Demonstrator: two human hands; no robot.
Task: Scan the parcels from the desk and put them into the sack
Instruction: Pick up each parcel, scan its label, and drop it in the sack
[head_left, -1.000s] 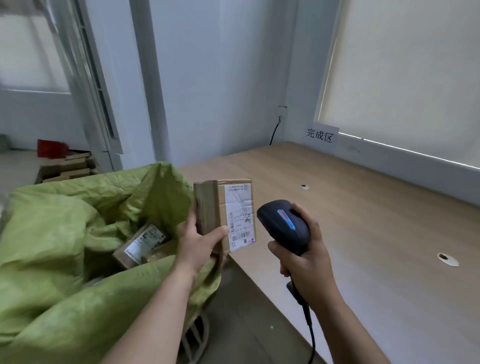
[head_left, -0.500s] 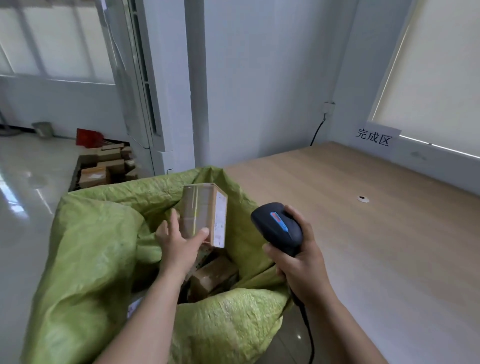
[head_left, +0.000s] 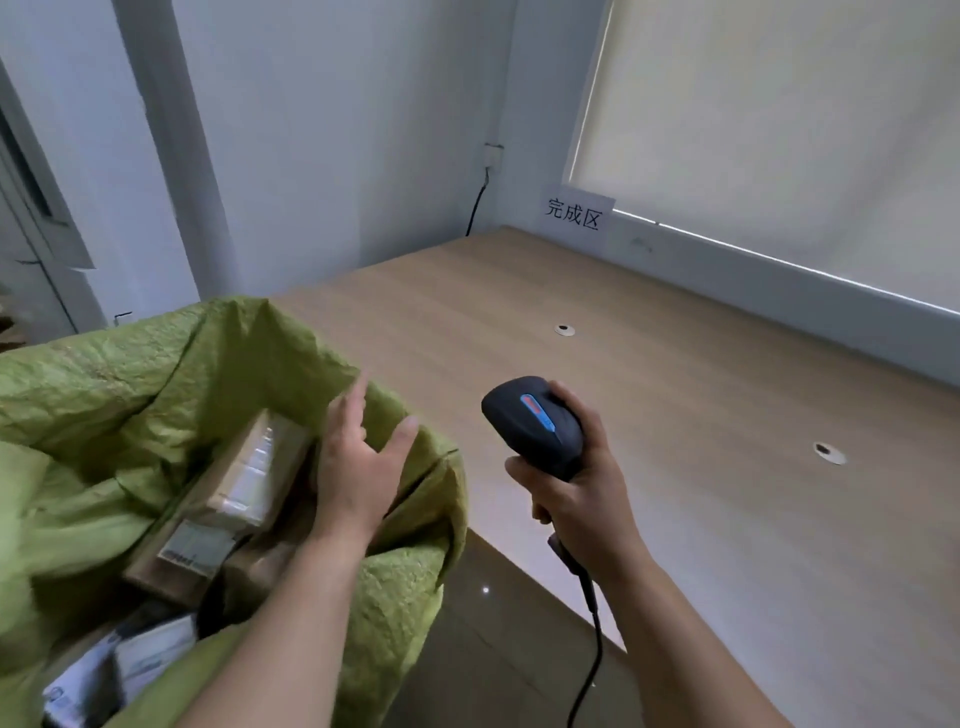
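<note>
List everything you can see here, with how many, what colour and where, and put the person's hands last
sack: one, green, open, beside the desk's near-left edge
parcels: at least three, brown cardboard with white labels, lying inside the sack; lower ones blurred
desk: one, light wood, right and centre
grommets: two, white, set in the desk top
scanner: one, black with a blue and red strip, corded, above the desk's near edge
sign: one, white with black characters, on the wall behind the desk
blind: one, cream, over the window at right
socket: one, white, on the wall, black cable hanging from it
left hand: open, over the sack's mouth, holding nothing
right hand: grips the scanner's handle
</note>
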